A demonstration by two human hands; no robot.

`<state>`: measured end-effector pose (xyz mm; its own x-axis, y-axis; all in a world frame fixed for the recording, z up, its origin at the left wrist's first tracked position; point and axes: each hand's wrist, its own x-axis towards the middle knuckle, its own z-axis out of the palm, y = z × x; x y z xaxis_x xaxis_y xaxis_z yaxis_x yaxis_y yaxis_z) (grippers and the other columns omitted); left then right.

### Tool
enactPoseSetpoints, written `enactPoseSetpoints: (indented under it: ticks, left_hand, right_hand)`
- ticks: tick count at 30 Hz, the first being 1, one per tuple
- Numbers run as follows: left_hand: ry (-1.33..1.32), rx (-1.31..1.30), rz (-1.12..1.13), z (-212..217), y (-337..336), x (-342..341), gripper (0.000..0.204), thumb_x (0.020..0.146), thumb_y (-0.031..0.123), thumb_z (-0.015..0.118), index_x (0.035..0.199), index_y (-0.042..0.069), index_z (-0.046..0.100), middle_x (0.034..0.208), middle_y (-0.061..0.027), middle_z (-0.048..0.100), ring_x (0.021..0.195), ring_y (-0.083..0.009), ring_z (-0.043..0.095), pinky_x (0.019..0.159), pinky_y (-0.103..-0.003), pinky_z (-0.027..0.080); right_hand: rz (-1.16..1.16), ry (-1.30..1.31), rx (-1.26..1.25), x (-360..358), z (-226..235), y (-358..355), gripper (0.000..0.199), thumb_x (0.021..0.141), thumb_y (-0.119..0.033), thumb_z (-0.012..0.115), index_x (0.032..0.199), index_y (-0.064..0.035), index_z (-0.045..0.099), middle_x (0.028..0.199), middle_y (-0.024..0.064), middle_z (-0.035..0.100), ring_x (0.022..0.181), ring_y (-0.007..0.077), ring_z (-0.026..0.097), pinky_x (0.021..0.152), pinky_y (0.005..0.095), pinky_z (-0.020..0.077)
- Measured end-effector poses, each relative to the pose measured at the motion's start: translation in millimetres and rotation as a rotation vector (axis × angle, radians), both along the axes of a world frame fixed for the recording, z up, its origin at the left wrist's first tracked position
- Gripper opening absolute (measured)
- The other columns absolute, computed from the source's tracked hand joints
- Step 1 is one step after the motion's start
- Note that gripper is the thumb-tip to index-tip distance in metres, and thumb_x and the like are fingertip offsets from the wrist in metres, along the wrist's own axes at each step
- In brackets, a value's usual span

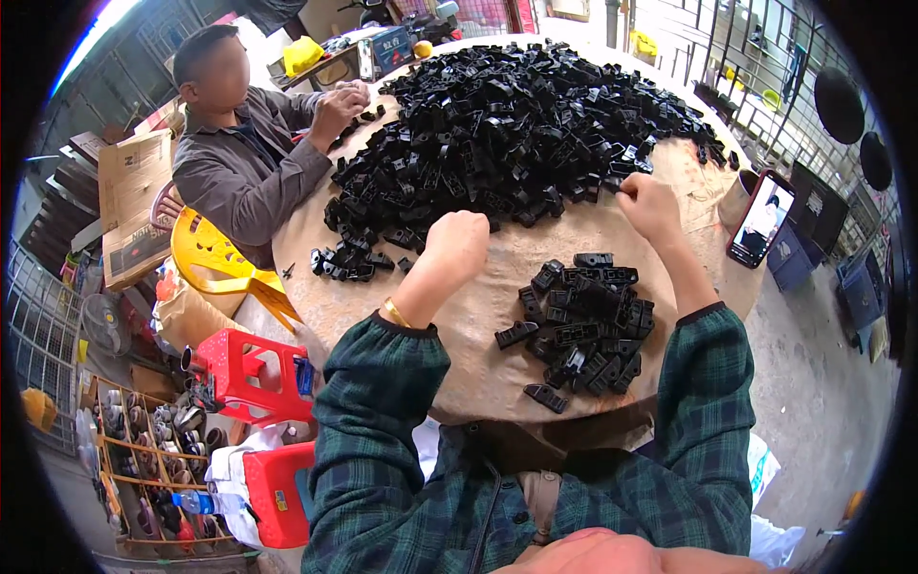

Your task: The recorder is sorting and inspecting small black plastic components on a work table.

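Observation:
A large heap of small black plastic parts (pixel 516 134) covers the far half of a round table. My left hand (pixel 457 247), with a gold bracelet at the wrist, is closed at the heap's near edge. Its fingertips are turned away, so anything in them is hidden. Farther right, my right hand (pixel 652 209) has its fingers curled into a pinch against the heap's right near edge. Black parts lie right at those fingertips; whether one is gripped I cannot make out. Between my forearms sits a smaller pile of black parts (pixel 583 325), close to the table's front edge.
The table (pixel 469 359) has a tan cover. A phone (pixel 761 219) leans against a round container (pixel 736 199) at the right edge. Across on the left, a co-worker (pixel 251 143) handles small pieces. Red stools (pixel 258 368), a yellow chair (pixel 206 251) and a shoe rack (pixel 153 450) stand at left.

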<state>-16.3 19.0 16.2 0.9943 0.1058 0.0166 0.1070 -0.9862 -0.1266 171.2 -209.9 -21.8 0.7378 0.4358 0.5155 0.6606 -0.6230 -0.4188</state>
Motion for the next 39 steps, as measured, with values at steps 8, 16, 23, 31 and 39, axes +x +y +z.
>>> enactPoseSetpoints:
  ticks: [8, 16, 23, 31, 39]
  left_hand:
    - [-0.310, -1.489, -0.101, -9, -27, 11, 0.036, 0.076, 0.000, 0.065, 0.110, -0.002, 0.054, 0.084, -0.0048, 0.061, 0.074, -0.0107, 0.060, 0.064, -0.025, 0.052]
    - [-0.430, -1.694, -0.174, -8, -30, 11, 0.028, 0.073, 0.002, 0.071, 0.098, -0.002, 0.060, 0.081, -0.0050, 0.064, 0.069, -0.0099, 0.060, 0.064, -0.022, 0.051]
    - [-0.537, -1.507, -0.165, 3, -35, 4, 0.025, 0.071, 0.000, 0.072, 0.094, -0.002, 0.062, 0.079, -0.0032, 0.065, 0.071, -0.0066, 0.058, 0.066, -0.020, 0.049]
    - [-0.606, -1.529, -0.174, -1, -45, 4, 0.031, 0.076, -0.001, 0.067, 0.106, -0.003, 0.059, 0.091, -0.0054, 0.064, 0.078, -0.0067, 0.058, 0.071, -0.020, 0.049]
    - [-0.542, -1.746, -0.195, -1, -52, 2, 0.031, 0.082, 0.001, 0.060, 0.112, -0.003, 0.054, 0.092, -0.0041, 0.063, 0.081, -0.0062, 0.057, 0.074, -0.020, 0.048]
  right_hand:
    - [0.553, 0.602, 0.414, -77, 29, 36, 0.016, 0.078, -0.005, 0.065, 0.093, 0.0015, 0.062, 0.081, 0.0033, 0.063, 0.072, 0.0082, 0.058, 0.067, 0.0212, 0.0478]
    - [0.702, 0.401, 0.520, -93, 34, 33, 0.011, 0.076, -0.001, 0.065, 0.086, 0.0026, 0.060, 0.085, 0.0062, 0.062, 0.077, 0.0106, 0.059, 0.068, 0.0243, 0.0488]
    - [0.749, 0.069, 0.462, -96, 39, 33, 0.010, 0.074, 0.002, 0.064, 0.082, 0.0015, 0.058, 0.089, 0.0118, 0.061, 0.076, 0.0215, 0.061, 0.067, 0.0282, 0.0487]
    - [0.603, -0.119, 0.398, -107, 42, 31, 0.021, 0.070, 0.000, 0.067, 0.088, -0.0024, 0.057, 0.089, 0.0122, 0.061, 0.078, 0.0288, 0.060, 0.065, 0.0331, 0.0487]
    - [0.544, -0.215, 0.366, -111, 41, 33, 0.034, 0.067, -0.004, 0.071, 0.097, -0.0045, 0.055, 0.088, 0.0103, 0.060, 0.081, 0.0290, 0.058, 0.068, 0.0338, 0.0475]
